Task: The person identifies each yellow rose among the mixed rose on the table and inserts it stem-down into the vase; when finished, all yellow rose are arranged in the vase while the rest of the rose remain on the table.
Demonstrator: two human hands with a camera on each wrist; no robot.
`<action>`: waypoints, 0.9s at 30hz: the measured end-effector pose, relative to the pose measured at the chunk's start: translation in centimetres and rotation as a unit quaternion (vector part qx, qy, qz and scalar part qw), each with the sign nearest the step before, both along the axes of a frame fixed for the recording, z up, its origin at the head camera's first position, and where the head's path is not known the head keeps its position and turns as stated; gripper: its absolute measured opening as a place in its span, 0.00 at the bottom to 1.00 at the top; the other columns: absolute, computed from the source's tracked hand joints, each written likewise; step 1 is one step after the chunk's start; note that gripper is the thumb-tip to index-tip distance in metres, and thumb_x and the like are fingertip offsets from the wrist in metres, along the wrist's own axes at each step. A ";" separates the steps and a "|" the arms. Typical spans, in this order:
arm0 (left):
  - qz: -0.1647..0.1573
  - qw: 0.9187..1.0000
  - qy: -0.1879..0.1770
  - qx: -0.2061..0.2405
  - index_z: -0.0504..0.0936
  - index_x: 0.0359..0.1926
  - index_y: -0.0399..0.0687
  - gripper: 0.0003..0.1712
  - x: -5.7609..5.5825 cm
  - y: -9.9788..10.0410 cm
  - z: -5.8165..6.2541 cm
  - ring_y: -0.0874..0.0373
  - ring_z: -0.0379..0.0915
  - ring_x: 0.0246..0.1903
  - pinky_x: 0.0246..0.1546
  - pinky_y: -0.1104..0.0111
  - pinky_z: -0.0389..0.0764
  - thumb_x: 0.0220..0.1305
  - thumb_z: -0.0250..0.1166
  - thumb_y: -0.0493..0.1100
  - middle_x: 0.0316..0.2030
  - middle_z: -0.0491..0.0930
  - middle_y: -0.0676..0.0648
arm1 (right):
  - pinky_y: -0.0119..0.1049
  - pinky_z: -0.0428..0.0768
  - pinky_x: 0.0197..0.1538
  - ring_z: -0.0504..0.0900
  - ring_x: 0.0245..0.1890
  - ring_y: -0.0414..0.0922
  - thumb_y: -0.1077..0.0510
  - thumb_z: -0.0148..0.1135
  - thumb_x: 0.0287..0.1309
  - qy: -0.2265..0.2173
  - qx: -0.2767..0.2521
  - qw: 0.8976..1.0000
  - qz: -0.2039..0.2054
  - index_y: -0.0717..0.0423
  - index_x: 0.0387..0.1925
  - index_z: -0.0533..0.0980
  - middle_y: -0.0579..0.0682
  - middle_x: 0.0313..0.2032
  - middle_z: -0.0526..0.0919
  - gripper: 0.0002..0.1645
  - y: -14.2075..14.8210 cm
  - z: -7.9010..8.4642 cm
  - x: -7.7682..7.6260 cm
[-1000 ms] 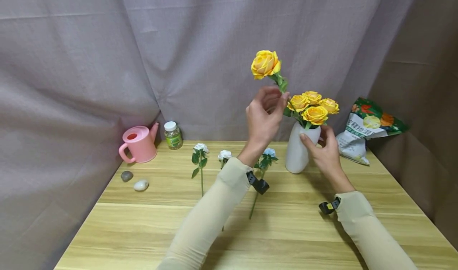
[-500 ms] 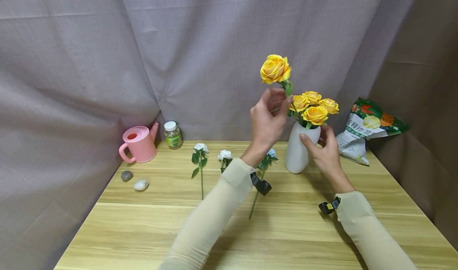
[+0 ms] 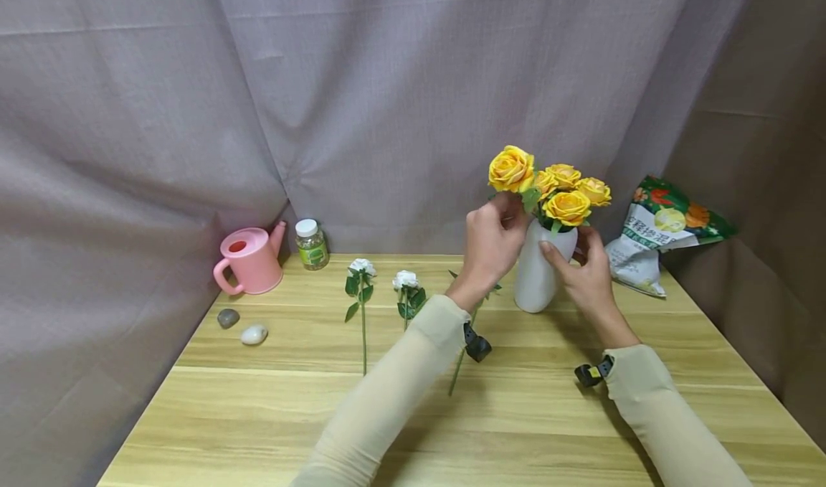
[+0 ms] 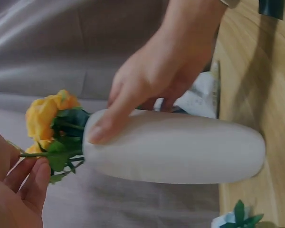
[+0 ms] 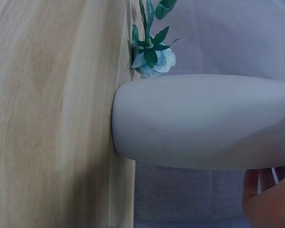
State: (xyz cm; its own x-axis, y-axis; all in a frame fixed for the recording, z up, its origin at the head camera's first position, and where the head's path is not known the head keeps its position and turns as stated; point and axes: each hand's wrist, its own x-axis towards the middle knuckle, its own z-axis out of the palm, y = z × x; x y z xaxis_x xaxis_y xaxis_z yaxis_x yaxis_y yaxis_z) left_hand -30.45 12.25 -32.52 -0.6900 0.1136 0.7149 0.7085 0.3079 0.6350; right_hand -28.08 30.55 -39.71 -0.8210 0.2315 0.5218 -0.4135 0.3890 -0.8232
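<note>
A white vase stands upright on the table, with several yellow roses bunched in its mouth. My right hand holds the vase near its top, thumb across the front and fingers round the far side. Left of the mouth, my left hand pinches the stem of another yellow rose, whose bloom sits a little higher than the others. In the left wrist view this stem runs between thumb and fingers toward the vase mouth. The right wrist view shows the vase base on the wood.
Two white roses and a blue rose lie on the table, the blue one partly behind my left wrist. Farther left are a pink watering can, a lidded jar and two stones. A printed bag leans at right.
My left hand has moved right and down with its yellow rose, bringing the bloom close beside the bunch. The right hand and the vase have stayed in place.
</note>
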 end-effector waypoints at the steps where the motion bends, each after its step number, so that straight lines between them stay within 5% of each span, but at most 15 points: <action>1: 0.000 1.000 -0.006 -0.004 0.85 0.45 0.48 0.07 -0.1 0.1 -0.2 0.69 0.85 0.38 0.38 0.87 0.79 0.67 0.66 0.42 0.39 0.89 0.50 | 0.26 0.73 0.56 0.74 0.55 0.34 0.55 0.68 0.62 0.000 -0.001 1.000 0.001 0.51 0.68 0.65 0.42 0.58 0.73 0.35 0.0 0.0 0.0; 12: 0.033 0.998 -0.032 -0.041 0.82 0.45 0.49 0.11 -1.2 1.7 -1.5 0.68 0.86 0.37 0.39 0.86 0.78 0.62 0.68 0.37 0.38 0.90 0.52 | 0.27 0.73 0.56 0.74 0.54 0.34 0.55 0.68 0.63 -0.003 0.000 1.000 -0.003 0.52 0.66 0.66 0.40 0.57 0.73 0.34 0.0 0.0 0.0; 18: 0.020 0.997 -0.047 -0.051 0.83 0.47 0.50 0.12 -1.5 2.6 -2.1 0.69 0.85 0.37 0.38 0.87 0.79 0.62 0.66 0.35 0.40 0.89 0.53 | 0.26 0.74 0.55 0.75 0.53 0.34 0.56 0.68 0.62 0.003 -0.001 1.000 -0.004 0.52 0.65 0.67 0.39 0.55 0.74 0.32 0.0 0.1 0.1; 27: -0.014 1.000 -0.006 0.001 0.80 0.48 0.51 0.08 -1.3 2.8 -2.7 0.72 0.82 0.37 0.38 0.87 0.78 0.74 0.59 0.45 0.41 0.88 0.53 | 0.28 0.73 0.56 0.74 0.54 0.35 0.54 0.68 0.63 -0.001 0.006 1.000 -0.003 0.49 0.66 0.66 0.42 0.56 0.74 0.33 0.0 0.0 0.1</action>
State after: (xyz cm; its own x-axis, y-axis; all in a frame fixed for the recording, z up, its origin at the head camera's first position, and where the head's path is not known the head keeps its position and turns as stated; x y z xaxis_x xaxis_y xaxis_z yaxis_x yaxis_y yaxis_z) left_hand -31.72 15.01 -35.22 -0.6957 0.1313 0.7062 0.7085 0.2871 0.6446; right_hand -27.94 30.51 -39.70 -0.8211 0.2304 0.5222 -0.4085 0.4016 -0.8196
